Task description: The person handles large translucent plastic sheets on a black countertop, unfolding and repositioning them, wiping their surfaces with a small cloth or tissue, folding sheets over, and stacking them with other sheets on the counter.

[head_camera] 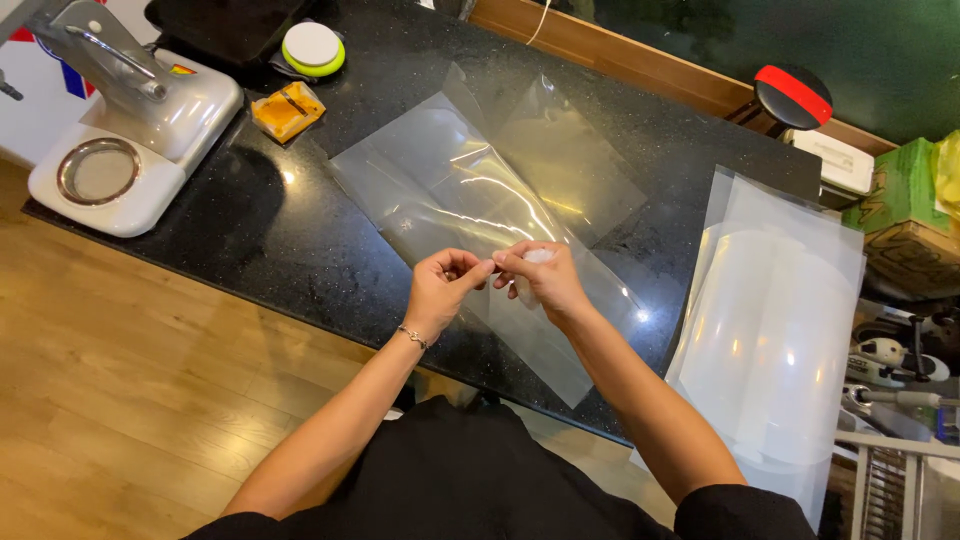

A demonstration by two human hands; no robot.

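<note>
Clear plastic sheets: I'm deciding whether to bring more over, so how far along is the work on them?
Looks early. One clear sheet lies spread on the black counter. In hand: left hand and right hand pinch a small translucent piece above it. Left: the stack of sheets at the right looks untouched.

Near your worktop's (300,240) far-left edge lies a small orange square packet (287,109); off its right end stand a green carton (905,186) and a brown box (915,255).
</note>
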